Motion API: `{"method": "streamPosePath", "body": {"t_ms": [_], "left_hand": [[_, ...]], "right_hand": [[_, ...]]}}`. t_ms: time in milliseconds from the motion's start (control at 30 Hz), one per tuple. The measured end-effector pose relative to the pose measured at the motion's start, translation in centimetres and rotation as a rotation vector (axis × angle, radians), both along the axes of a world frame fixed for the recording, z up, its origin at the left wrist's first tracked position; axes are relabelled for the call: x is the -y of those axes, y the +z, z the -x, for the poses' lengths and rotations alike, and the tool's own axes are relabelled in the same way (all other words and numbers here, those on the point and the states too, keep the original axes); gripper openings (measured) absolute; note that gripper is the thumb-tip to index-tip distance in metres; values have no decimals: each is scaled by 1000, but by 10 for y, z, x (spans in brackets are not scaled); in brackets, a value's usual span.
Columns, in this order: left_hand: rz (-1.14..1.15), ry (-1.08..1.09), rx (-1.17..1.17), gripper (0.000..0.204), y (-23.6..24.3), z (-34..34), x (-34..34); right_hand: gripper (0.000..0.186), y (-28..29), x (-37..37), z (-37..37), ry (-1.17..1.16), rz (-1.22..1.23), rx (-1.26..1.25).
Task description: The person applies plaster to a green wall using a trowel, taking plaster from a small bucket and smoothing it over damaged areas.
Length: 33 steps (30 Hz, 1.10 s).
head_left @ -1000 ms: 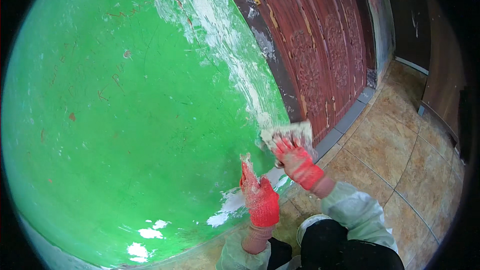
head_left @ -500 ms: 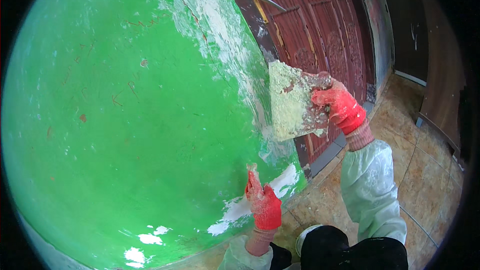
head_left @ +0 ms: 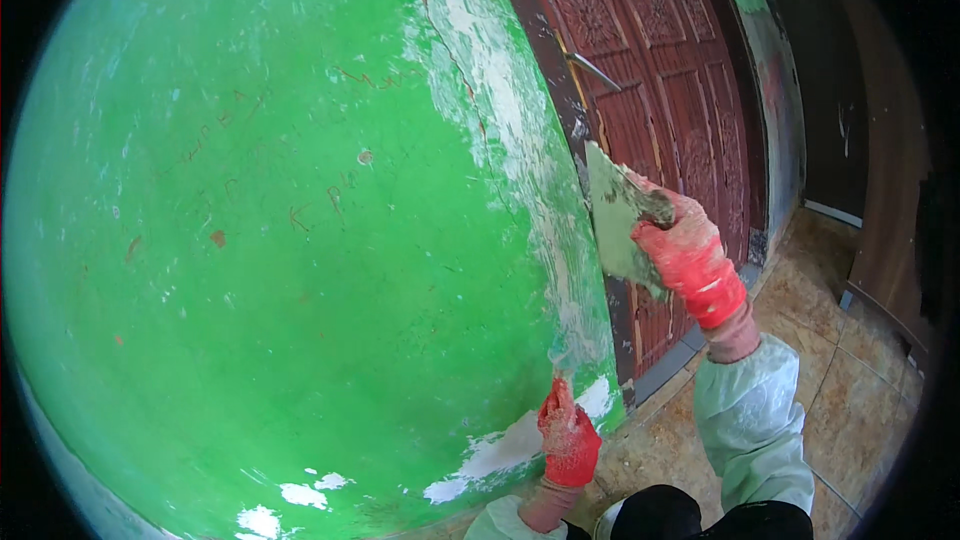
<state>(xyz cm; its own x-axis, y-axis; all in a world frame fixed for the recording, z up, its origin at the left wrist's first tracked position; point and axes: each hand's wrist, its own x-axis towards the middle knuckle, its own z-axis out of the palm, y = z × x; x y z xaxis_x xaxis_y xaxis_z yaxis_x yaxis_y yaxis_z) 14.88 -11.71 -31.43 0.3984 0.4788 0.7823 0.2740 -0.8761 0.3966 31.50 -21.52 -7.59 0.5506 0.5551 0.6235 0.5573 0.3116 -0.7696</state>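
My right hand (head_left: 690, 255), in a red glove smeared with putty, is closed round the grip of a wide putty knife (head_left: 617, 215). Its pale, flat blade stands steeply tilted by the door frame, beside the wall's edge. My fingers hide most of the grip. Lower down, my left hand (head_left: 570, 435), gloved in red and coated with putty, has its fingers stretched upward close to the green wall (head_left: 300, 320); contact is unclear. Above those fingertips, a whitish putty strip (head_left: 555, 230) runs up the wall beside the door frame.
A carved dark red door (head_left: 650, 70) with a metal handle (head_left: 593, 70) stands right of the wall. Cracks run down the upper wall. White patches (head_left: 500, 452) mark its lower part. Tan floor tiles (head_left: 800, 340) and a brown panel (head_left: 890, 200) lie to the right.
The view has shifted, so the wall and door appear further right. The putty knife has turned more edge-on, with less putty showing on its blade. My left hand appears lower and further right.
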Motion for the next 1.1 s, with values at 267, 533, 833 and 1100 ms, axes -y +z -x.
{"method": "streamPosePath", "body": {"t_ms": [267,533,833,1100], "left_hand": [[-36,-44,-62,55,-1,-10,0],[12,-33,-32,58,0,-2,-5],[-57,-62,-18,58,-5,-2,-16],[378,-349,-440,49,-74,57,-56]], "right_hand": [[42,79,-91,43,-643,-397,819],[57,73,-151,50,-831,232,963],[47,52,-55,71,-110,-93,352],[36,-152,109,-39,44,442,91]]}}
